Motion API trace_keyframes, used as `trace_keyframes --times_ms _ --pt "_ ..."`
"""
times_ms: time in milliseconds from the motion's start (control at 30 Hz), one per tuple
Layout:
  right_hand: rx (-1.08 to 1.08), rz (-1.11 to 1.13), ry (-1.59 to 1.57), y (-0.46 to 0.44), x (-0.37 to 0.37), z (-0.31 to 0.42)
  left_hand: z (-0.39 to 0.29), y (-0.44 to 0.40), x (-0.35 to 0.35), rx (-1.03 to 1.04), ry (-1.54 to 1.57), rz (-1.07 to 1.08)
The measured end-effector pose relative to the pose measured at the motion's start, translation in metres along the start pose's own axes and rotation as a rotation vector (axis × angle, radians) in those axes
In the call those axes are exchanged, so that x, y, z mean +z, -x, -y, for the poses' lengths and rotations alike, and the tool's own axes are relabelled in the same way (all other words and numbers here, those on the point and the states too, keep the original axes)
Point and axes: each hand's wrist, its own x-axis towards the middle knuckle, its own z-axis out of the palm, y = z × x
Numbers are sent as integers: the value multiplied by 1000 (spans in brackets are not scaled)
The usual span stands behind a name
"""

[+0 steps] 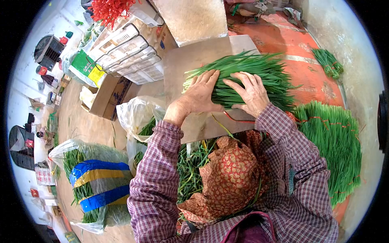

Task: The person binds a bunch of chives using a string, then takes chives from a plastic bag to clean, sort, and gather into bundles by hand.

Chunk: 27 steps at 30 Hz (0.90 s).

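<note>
A thick loose bunch of garlic chives (259,65) lies across a flat board (178,58) in front of me, pale cut ends to the left. My left hand (198,92) rests on the bunch near those ends, fingers stretched out over the stalks. Further right, my right hand (250,92) lies over the leaves with fingers spread and slightly bent. Both palms touch the near side of the bunch; neither is wrapped round it. A red tie (239,120) sticks out below the bunch, by my right wrist. The underside of the bunch is hidden.
Tied chives (330,150) are stacked at right, with a smaller bundle (328,63) beyond on orange sheeting (271,34). Red ties (109,11) hang above a wire rack (125,52). Left are a cardboard box (108,97) and bagged greens (99,182). Floral cloth (231,178) covers my lap.
</note>
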Motion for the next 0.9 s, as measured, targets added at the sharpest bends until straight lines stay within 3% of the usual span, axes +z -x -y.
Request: trace_keyframes --times_ms 100,167,200,300,333,367,533,733,900 --pt "-15 5 -36 -4 1 -5 -13 0 5 -26 -153 11" --pt "-19 -14 -86 -2 3 -10 -28 -3 20 -97 -525 -54" --pt "-24 -6 -97 -3 0 -9 -30 -1 25 -106 -414 -195" --pt "-37 -41 -148 0 -20 -3 -25 -2 30 -122 -356 -219" --pt "-138 -187 -70 -2 -40 3 -21 -3 31 -108 -359 -252" --pt "-140 -187 -67 5 -43 6 -18 -4 32 -108 -357 -255" --pt "-88 -50 -237 60 -40 35 -17 -6 32 -70 -299 -308" --pt "167 265 -26 69 -7 56 -18 -9 30 -78 -262 -332" --pt "182 285 114 69 15 46 -19 -8 34 -84 -268 -326"
